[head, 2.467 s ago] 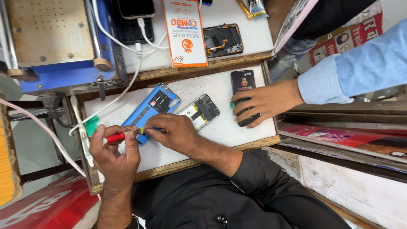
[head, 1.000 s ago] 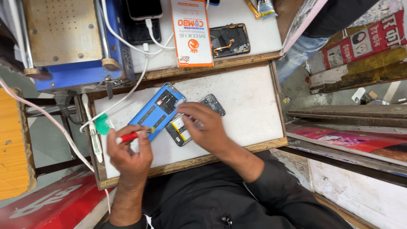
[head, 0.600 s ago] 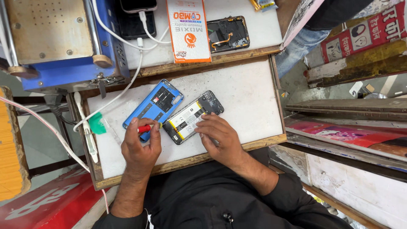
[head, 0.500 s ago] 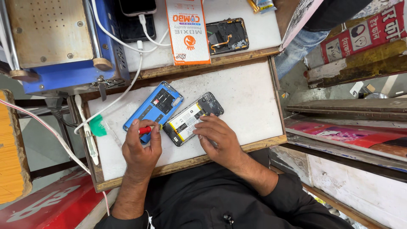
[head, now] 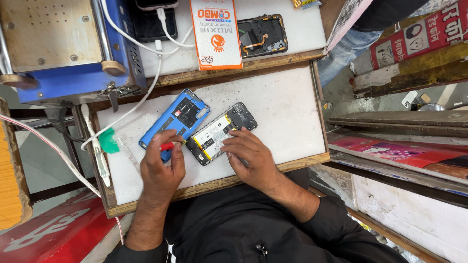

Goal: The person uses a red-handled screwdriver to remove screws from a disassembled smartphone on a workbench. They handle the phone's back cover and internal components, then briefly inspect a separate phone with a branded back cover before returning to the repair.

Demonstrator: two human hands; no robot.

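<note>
Both hands (head: pixel 161 170) stayed over the opened phone (head: pixel 219 134) on the white worktop (head: pixel 287 107).

Place: phone repair stall
Signs: opened phones (head: pixel 220 134) on white worktop (head: pixel 287 107), blue machine (head: pixel 68 53), spare-part box (head: pixel 215 31), cables (head: pixel 131 104)

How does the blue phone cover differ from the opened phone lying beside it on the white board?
The blue phone cover is a thin blue shell, while the opened phone is dark with its battery exposed. The left hand holds a red-handled tool over the cover's near end; the right hand rests its fingers on the phone's near edge. Both lie flat, side by side, at the same slant.
</note>
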